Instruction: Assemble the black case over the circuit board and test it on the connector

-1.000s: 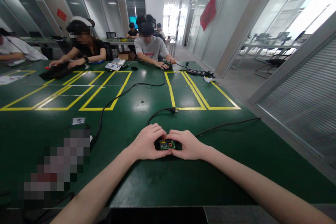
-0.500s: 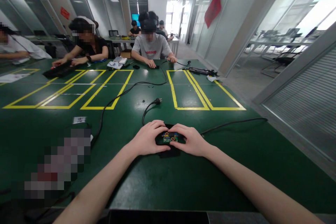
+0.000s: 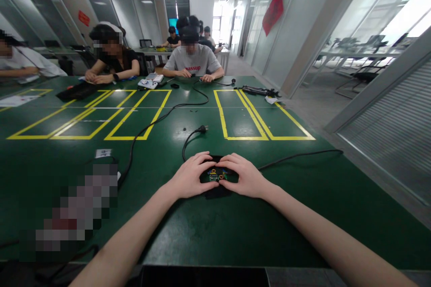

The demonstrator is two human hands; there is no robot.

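Between my two hands sits a small green circuit board (image 3: 214, 178) with two round copper-coloured coils. Around my left hand (image 3: 189, 176), the thumb and fingers curve in from the left and meet the board's edge. From the other side, my right hand (image 3: 248, 178) grips the board, its thumb near the lower coil. Under the board is a black case (image 3: 218, 193), mostly hidden by the fingers. Both thumbs almost touch at the near side. A black power cord with a plug (image 3: 202, 129) runs out from behind my left hand.
A blurred-out long object (image 3: 77, 210) lies on the green table (image 3: 269, 233) at left, near a small white label (image 3: 103, 153). A black cable (image 3: 303, 158) stretches right. Opposite, a person (image 3: 191, 56) works with a cord. A dark tripod-like item (image 3: 257, 92) lies at the far right.
My thumbs have closed in toward each other at the board's near edge; the board has hardly moved. Across the table, the person has brought both hands closer together.
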